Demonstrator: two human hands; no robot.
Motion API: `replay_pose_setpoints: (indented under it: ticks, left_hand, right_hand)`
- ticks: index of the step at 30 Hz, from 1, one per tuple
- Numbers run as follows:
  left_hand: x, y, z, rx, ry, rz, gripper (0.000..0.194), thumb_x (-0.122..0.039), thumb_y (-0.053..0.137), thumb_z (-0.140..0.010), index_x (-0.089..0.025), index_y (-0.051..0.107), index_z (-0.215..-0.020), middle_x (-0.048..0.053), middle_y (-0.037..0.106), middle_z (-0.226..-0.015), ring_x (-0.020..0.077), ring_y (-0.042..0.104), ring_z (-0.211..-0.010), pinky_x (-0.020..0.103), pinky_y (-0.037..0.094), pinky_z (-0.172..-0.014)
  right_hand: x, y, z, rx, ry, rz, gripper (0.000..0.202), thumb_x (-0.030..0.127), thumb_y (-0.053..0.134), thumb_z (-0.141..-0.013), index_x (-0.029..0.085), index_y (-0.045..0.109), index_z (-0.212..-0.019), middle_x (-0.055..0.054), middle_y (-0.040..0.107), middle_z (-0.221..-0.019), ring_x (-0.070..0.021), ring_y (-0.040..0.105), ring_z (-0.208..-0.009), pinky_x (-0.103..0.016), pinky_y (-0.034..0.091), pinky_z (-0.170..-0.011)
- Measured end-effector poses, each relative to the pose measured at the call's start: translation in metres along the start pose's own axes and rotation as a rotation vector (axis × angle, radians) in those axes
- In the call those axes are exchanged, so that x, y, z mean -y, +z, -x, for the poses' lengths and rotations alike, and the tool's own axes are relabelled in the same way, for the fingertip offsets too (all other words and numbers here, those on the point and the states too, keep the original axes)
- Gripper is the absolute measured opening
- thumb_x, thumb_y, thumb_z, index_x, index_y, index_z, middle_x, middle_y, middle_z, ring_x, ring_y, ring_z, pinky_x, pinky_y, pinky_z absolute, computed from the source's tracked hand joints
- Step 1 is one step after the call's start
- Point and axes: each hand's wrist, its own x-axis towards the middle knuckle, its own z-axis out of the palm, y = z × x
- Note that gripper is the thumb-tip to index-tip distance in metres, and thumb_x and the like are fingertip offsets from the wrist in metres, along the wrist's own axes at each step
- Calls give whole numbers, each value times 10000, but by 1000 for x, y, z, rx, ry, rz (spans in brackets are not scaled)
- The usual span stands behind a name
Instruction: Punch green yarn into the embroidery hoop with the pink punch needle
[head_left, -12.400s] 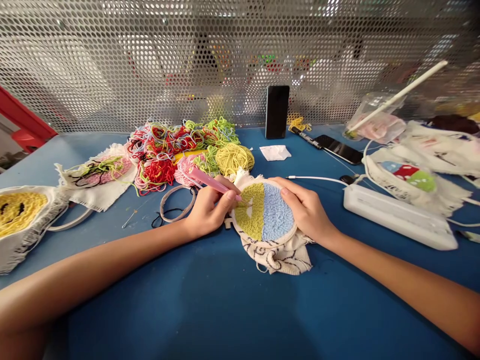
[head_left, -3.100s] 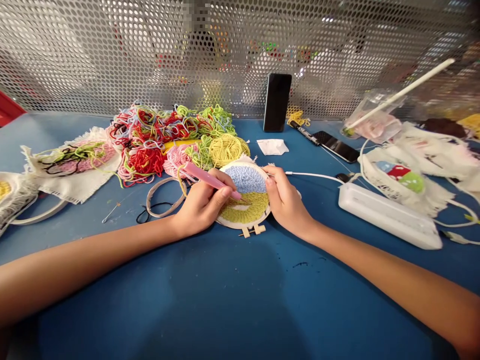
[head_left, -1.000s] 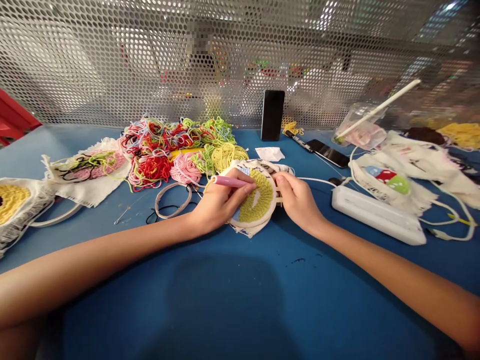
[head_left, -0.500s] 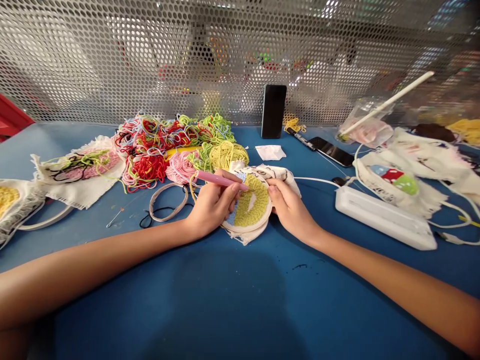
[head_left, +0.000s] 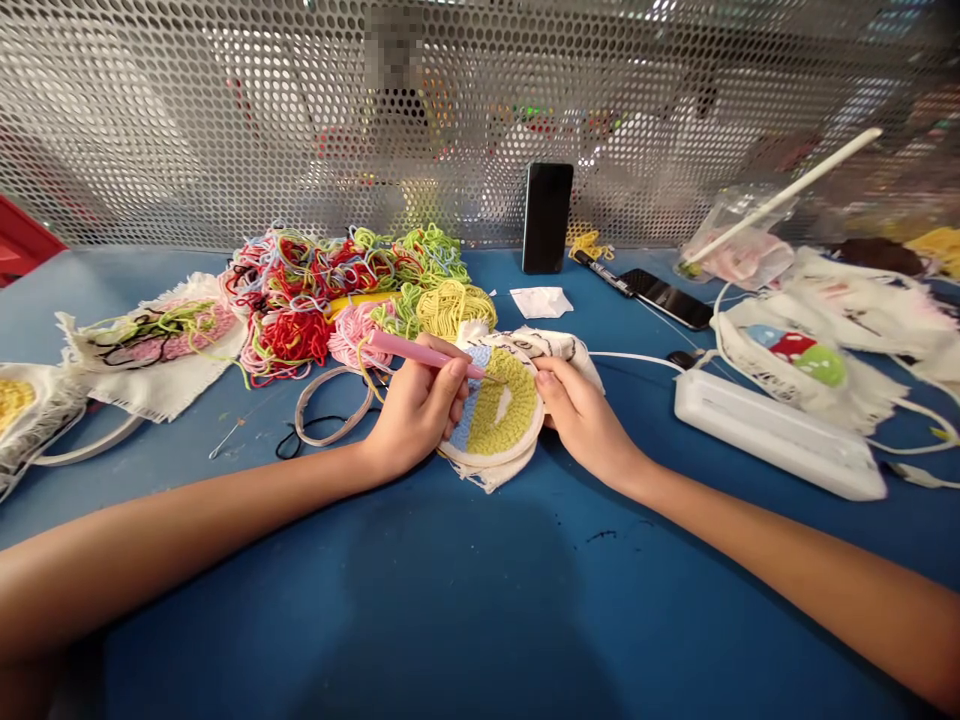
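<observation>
A pink punch needle (head_left: pixel 409 348) is pinched in my left hand (head_left: pixel 421 405), its metal tip over the yellow-green stitching. Yellow-green yarn trails from the back end of the tool. Fingers of my right hand (head_left: pixel 589 420) grip the right edge of the embroidery hoop (head_left: pixel 510 458), thumb on top, the other fingers partly hidden beneath. Light-blue loops fill the left part of the hooped cloth and yellow-green loops the rest, around a small bare white patch. Loose white cloth bunches behind the hoop.
Tangled yarn (head_left: pixel 300 285) lies behind my left hand, beside an empty hoop (head_left: pixel 334 405). A phone (head_left: pixel 548 218) stands upright near the perforated metal screen (head_left: pixel 285 120). To the right are a second phone (head_left: pixel 667 298), a white power strip (head_left: pixel 776 435) and another stitched cloth (head_left: pixel 802 350).
My left hand and the pink tool have shifted slightly left, with the needle's tip now showing above the stitching. My right hand stays on the hoop.
</observation>
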Motion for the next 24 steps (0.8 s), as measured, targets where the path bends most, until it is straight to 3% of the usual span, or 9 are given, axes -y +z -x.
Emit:
replay_pose_setpoints:
  ticks: [14, 24]
  left_hand:
    - [-2, 1, 0, 0, 37, 11, 199, -361, 428, -902, -168, 439, -855, -70, 464, -557, 19, 429, -348, 122, 331, -304]
    - [-6, 3, 1, 38, 51, -121, 214, -357, 437, -896, -156, 494, -846, -42, 472, -574, 35, 438, -415, 149, 348, -374]
  right_hand:
    - [-1, -1, -1, -7, -14, 26, 243, 419, 353, -908, 242, 514, -952, -48, 559, -793, -196, 581, -709, -353, 490, -607]
    - [0, 0, 0, -45, -44, 57, 262, 423, 369, -902, 233, 543, -950, -35, 545, -727, -184, 557, -630, -328, 456, -545]
